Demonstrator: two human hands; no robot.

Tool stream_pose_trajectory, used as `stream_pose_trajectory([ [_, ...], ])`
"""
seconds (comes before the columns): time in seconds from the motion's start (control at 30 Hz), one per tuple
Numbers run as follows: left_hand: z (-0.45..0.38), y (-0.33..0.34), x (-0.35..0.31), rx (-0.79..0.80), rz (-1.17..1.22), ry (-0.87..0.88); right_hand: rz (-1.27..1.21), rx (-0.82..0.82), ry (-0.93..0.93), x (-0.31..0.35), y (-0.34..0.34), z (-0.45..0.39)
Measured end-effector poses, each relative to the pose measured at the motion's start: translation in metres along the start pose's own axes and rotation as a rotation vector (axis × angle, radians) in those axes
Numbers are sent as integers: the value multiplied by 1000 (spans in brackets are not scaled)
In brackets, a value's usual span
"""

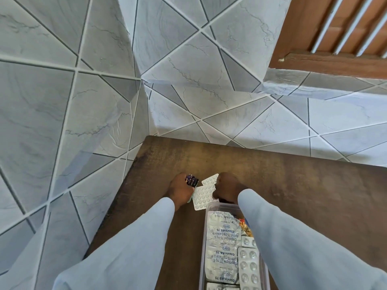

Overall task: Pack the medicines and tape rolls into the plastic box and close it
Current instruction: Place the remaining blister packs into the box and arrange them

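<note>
**Both hands on blister strips just above the open box**

Low in the middle of the frame, two hands meet over a dark wooden table (293, 185). The left hand (180, 190) is curled around a small dark purple packet (191, 179), which sticks up out of the fist; the fingers are closed on it. A white blister strip (202, 198) lies just to the right of that hand, its left edge touching or tucked under the fingers, and whether they grip it as well cannot be told. The right hand (228, 188) is bunched with knuckles up, its fingers folded against a second white strip (210, 179) that juts out toward the upper left; the fingertips themselves are hidden.

Both strips sit between the two hands, just beyond the far rim of a clear plastic box (202, 254) at the bottom centre. The box is open and already holds silver printed medicine strips (223, 243) and foil blister packs (249, 266). Pale blue sleeves (125, 248) cover both forearms; the right one crosses over the box's right side.
</note>
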State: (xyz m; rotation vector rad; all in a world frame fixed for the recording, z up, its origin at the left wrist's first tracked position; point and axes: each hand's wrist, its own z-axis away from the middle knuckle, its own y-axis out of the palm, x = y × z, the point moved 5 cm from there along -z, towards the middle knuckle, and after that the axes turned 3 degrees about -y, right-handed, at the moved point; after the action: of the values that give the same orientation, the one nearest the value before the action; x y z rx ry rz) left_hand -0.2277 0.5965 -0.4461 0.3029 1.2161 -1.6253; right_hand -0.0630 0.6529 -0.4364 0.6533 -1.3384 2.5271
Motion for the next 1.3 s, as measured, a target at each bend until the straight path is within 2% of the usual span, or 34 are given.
stream_pose_trajectory([
  [0.2, 4, -4, 3, -1, 214, -55, -447, -61, 24, -12, -7, 3],
  [0.4, 19, -27, -38, -17, 357, 40, -631, -182, -64, 5, -47, 24],
  [0.63, 65, -39, -74, 52, 387, 199, -703, -337, -147, 8, -64, 99],
  [0.77, 98, -33, -69, 143, 435, 227, -766, -407, -94, -5, -53, 157],
  [1.0, 176, 0, -35, 287, 318, 344, -791, -571, 31, -40, 4, 258],
  [1.13, 209, 15, -2, 295, 144, 361, -727, -517, 99, -56, 46, 293],
  [1.3, 240, 19, 22, 215, 35, 384, -615, -435, 57, -62, 78, 307],
])
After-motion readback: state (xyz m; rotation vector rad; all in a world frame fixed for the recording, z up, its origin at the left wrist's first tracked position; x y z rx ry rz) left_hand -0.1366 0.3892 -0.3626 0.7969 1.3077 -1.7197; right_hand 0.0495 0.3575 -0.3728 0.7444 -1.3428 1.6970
